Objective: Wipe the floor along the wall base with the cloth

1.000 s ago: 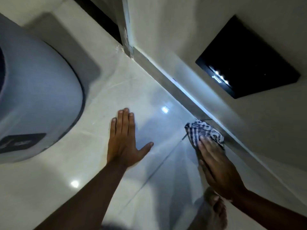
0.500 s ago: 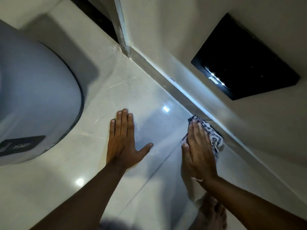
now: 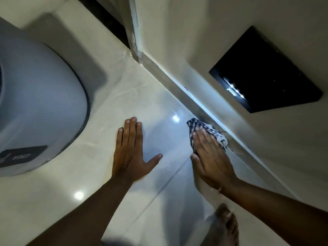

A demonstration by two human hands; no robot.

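Left hand [image 3: 130, 153] flat and empty on the glossy floor tile [image 3: 85, 174] as a brace; right hand [image 3: 210, 157], fingers flat, presses the checked cloth [image 3: 200, 125] against the skirting [image 3: 177, 82] just beyond the fingertips; best keep pressure even, cloth edge tight to that base.

The left hand [image 3: 132, 153] lies flat, palm down, fingers straight and together, thumb spread out to the side, its forearm stretched straight behind it. The right hand [image 3: 211, 157] is also flat and palm down, fingers extended and angled forward, arm reaching in from the right. A bare foot [image 3: 225, 226] shows below.
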